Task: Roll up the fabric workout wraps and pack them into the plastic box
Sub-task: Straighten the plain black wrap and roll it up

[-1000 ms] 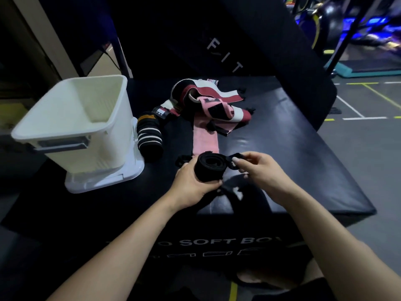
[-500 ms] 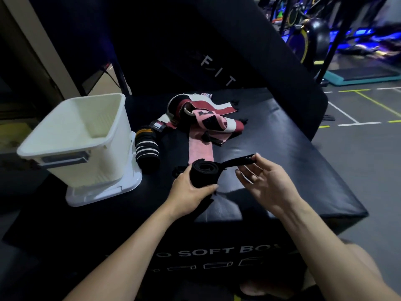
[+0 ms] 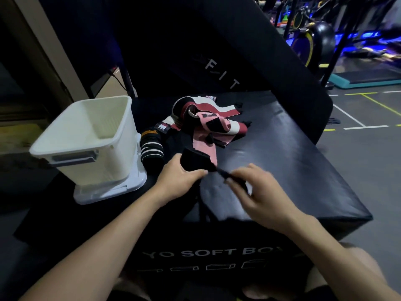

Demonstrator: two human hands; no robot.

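— Report the fingers and what they hold.

— My left hand (image 3: 181,178) is closed around the rolled black wrap (image 3: 195,160), thumb across its near side. My right hand (image 3: 258,187) pinches the wrap's loose tail (image 3: 225,175) between the fingers (image 3: 233,181); that hand is blurred, so the exact grip cannot be told.

— Position relative to the plastic box?

— The roll is held just above the tabletop (image 3: 282,153), right of the plastic box (image 3: 86,140) and well apart from it. The box stands upright on its white lid (image 3: 130,187); nothing is visible inside.

— Remaining wraps?

— A black roll with white stripes (image 3: 152,148) lies just beside the box's right wall. Further right and behind, a loose pile of pink, maroon and white wraps (image 3: 208,120) lies unrolled on the tabletop
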